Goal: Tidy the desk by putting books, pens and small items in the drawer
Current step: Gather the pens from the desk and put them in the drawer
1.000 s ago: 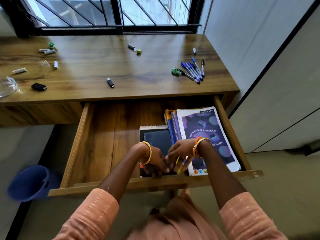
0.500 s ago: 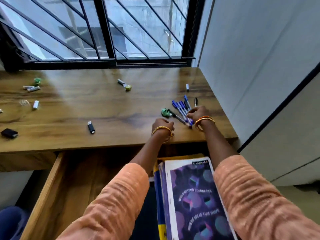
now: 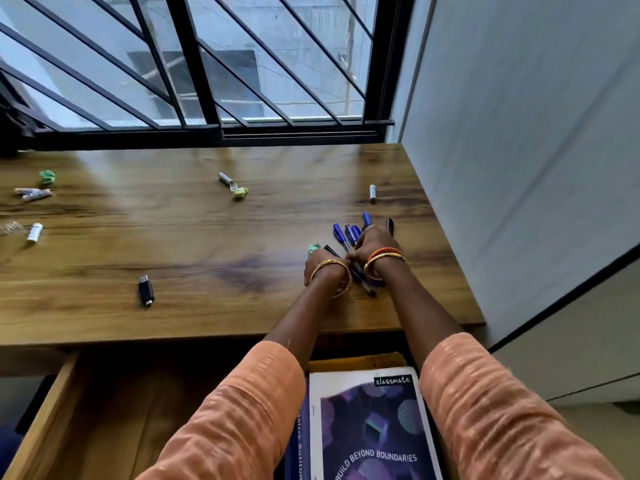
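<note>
Several blue and black pens (image 3: 349, 234) lie bunched on the right side of the wooden desk (image 3: 207, 258). My right hand (image 3: 375, 241) lies on top of them with its fingers curled round the bunch. My left hand (image 3: 323, 268) is beside it, touching it, fingers curled at the pens' near ends. One black pen tip sticks out below my wrists. The drawer (image 3: 104, 410) stands open beneath my arms, and a purple "classmate" notebook (image 3: 370, 427) lies in its right half on top of other books.
A green paper ball (image 3: 313, 249) sits by my left hand. A black USB stick (image 3: 146, 291), a marker (image 3: 225, 178) with a yellow paper ball (image 3: 240, 192), a white stick (image 3: 372, 194) and small items at far left (image 3: 33, 194) lie scattered. A wall borders the desk's right side.
My hands left the drawer and reached up to the pens on the desk. Since half a second ago they have drawn together over the bunch, and the view has closed in.
</note>
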